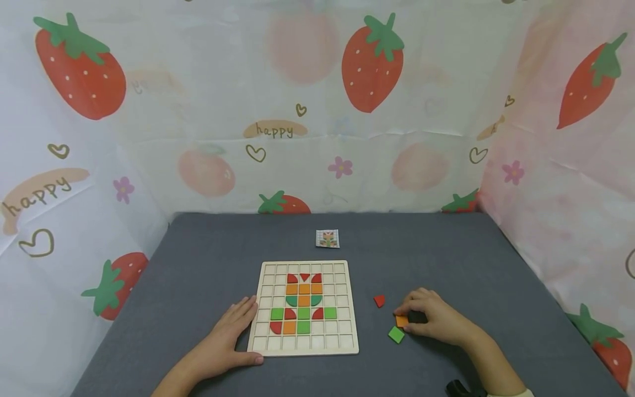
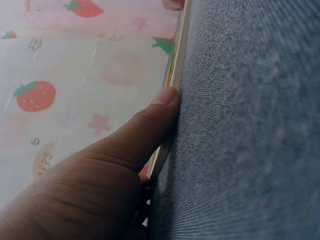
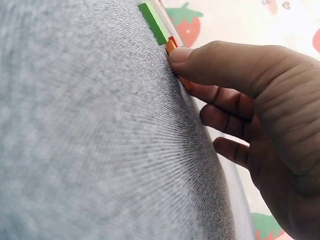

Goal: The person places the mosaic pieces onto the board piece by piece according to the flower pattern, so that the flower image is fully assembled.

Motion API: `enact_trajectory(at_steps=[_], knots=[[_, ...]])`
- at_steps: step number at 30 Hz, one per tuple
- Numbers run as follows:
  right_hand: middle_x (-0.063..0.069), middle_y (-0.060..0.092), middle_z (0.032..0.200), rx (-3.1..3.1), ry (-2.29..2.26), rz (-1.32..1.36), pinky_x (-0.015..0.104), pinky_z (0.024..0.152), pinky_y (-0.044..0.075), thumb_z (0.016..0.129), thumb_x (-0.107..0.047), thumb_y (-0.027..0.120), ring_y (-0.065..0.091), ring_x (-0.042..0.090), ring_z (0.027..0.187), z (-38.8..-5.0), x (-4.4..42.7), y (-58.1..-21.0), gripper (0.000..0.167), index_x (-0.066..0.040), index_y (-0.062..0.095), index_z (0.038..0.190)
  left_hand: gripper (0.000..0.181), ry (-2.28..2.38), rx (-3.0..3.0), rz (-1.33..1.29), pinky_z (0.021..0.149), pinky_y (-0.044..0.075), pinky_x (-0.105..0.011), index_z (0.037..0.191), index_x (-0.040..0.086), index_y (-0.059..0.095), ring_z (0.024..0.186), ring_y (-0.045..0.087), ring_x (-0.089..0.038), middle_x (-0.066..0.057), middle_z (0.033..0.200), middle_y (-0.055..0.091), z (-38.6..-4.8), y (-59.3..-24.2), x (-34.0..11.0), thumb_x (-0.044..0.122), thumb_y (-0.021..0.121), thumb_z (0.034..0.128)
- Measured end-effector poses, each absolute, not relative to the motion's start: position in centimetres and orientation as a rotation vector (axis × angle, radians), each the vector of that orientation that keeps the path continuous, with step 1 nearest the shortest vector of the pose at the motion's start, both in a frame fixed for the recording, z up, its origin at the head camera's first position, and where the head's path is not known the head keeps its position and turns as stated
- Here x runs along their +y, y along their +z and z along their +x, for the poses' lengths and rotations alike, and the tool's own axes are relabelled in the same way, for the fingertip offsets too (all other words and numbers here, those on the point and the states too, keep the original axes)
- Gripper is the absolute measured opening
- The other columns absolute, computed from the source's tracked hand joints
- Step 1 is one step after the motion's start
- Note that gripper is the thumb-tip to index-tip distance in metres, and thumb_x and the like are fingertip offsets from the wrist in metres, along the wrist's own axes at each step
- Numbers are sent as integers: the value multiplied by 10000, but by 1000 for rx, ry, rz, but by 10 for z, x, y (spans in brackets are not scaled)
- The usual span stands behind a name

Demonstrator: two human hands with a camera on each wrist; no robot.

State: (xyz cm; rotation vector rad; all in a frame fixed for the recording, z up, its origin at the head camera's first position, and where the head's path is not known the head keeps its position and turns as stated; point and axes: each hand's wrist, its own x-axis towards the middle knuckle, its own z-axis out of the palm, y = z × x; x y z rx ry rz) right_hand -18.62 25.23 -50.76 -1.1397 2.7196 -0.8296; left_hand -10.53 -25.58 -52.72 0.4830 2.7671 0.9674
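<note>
A wooden grid board (image 1: 337, 331) lies on the table, with red, orange and green tiles forming a pattern in its cells. My left hand (image 1: 229, 336) rests at the board's lower left corner, its extended fingers along the left side and its thumb (image 2: 150, 122) against the near edge. To the right of the board, my right hand (image 1: 436, 317) pinches an orange square tile (image 1: 401, 321) between thumb (image 3: 215, 62) and fingers, low at the table surface. Beside it lies a light green square tile (image 1: 396, 334). A red curved-edge tile (image 1: 379, 300) lies a little farther back.
Behind the board lies a small pattern card (image 1: 327, 239) with a coloured grid picture. A dark grey cloth (image 1: 213, 259) covers the table. Strawberry-printed curtains (image 1: 317, 165) stand at the back and both sides. Near the right wrist is a black object (image 1: 457, 388), partly cut off.
</note>
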Motion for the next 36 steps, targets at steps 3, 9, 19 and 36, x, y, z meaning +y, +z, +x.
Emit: enact_trajectory(at_steps=[3, 9, 19, 36], knots=[[-210, 638, 1106, 2716, -832, -1104, 428, 952, 441, 923, -384, 771, 535, 54, 1072, -187, 254, -507, 253, -330, 746, 1169, 1208, 956, 2774, 499, 1224, -71, -206, 1629, 75, 259, 1594, 98, -313, -81, 1714, 184, -106, -528, -256, 701, 784, 739], [-202, 635, 1110, 2721, -861, -1026, 398, 931, 504, 930, -368, 767, 540, 83, 1090, -188, 252, -497, 246, -307, 740, 1167, 1210, 949, 2771, 506, 1276, -25, -373, 1627, 62, 258, 1593, 92, -325, -91, 1713, 183, -106, -528, -254, 697, 785, 742], [-185, 649, 1113, 2792, -901, -1108, 395, 906, 513, 921, -268, 790, 543, 87, 1067, -194, 231, -473, 251, -227, 747, 1166, 1221, 946, 2771, 489, 1238, 74, -600, 1621, 48, 265, 1591, 97, -332, -113, 1710, 184, -105, -524, -254, 694, 793, 731], [-148, 663, 1097, 2812, -893, -1246, 488, 933, 451, 907, -237, 806, 537, 114, 1045, -199, 173, -445, 252, -217, 763, 1155, 1215, 957, 2779, 498, 1274, 23, -478, 1621, 49, 267, 1590, 104, -332, -116, 1709, 189, -106, -524, -254, 687, 797, 732]])
